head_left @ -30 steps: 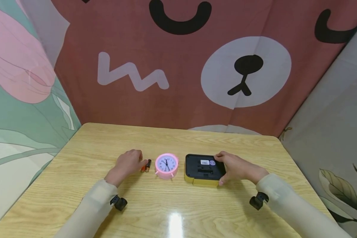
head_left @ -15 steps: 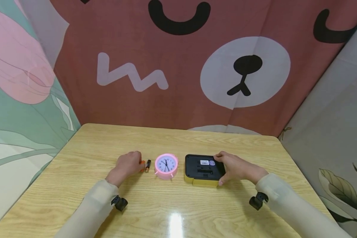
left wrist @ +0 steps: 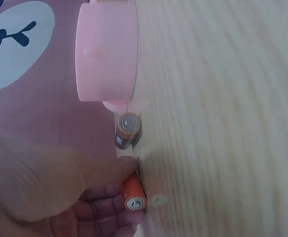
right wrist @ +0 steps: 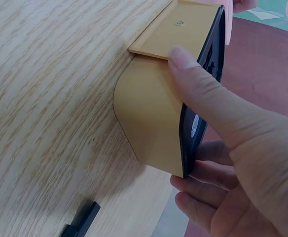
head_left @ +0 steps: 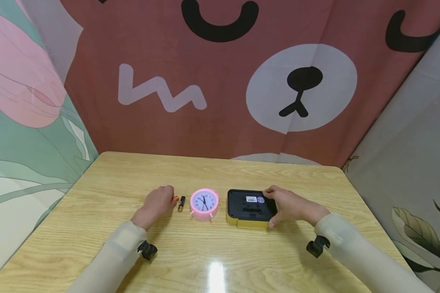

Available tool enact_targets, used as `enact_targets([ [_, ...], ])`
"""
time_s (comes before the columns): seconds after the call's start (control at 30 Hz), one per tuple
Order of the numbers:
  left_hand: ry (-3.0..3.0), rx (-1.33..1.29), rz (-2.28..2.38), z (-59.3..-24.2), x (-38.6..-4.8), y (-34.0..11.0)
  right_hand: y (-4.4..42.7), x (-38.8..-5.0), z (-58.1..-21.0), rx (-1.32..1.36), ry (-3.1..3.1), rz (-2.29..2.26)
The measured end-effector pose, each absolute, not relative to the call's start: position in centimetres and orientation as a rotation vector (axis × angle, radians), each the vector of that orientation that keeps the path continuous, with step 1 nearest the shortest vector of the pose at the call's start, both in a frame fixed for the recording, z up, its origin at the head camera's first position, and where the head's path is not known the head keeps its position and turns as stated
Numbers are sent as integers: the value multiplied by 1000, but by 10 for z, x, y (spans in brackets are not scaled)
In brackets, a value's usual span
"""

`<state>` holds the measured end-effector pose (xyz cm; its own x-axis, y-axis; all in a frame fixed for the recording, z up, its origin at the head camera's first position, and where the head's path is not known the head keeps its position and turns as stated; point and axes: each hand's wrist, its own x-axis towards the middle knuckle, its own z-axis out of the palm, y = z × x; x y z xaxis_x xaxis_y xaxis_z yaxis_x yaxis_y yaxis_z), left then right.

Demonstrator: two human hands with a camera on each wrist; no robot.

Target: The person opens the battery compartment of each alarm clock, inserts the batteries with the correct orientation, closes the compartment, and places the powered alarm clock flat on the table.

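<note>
My left hand [head_left: 157, 205] pinches an orange battery [left wrist: 134, 195] between thumb and fingers, low over the table; in the head view only a bit of it shows. A black and copper battery [head_left: 181, 204] lies just right of that hand. Beside it sits a pink twin-legged alarm clock [head_left: 204, 202], dial facing up. My right hand [head_left: 292, 206] grips the right side of a yellow box-shaped device [right wrist: 151, 106]. Its black back [head_left: 242, 203] faces up, with a white label and a recessed slot. The device's front is hidden against the table.
The wooden table [head_left: 220, 248] reaches back to a reddish-brown bear-print curtain [head_left: 220, 134]. A small black piece [right wrist: 82, 221] appears on the table side in the right wrist view. Black cameras [head_left: 146, 250] are strapped to both wrists.
The orange battery, lying next to the other battery before, is now in my left hand's pinch and has shifted slightly left, away from it. My right hand and the yellow device stay put.
</note>
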<state>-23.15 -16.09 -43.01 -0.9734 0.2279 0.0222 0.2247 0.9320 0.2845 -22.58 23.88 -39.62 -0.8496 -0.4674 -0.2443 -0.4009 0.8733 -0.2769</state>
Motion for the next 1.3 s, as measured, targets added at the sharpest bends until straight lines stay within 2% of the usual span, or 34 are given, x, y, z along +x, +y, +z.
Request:
enact_targets([
  [0.73, 3173, 502, 648, -401, -230, -150, 237, -225, -395, -648, 2735, -304],
  [1.3, 3153, 572, 711, -366, -213, -105, 237, -224, -395, -654, 2732, -327],
])
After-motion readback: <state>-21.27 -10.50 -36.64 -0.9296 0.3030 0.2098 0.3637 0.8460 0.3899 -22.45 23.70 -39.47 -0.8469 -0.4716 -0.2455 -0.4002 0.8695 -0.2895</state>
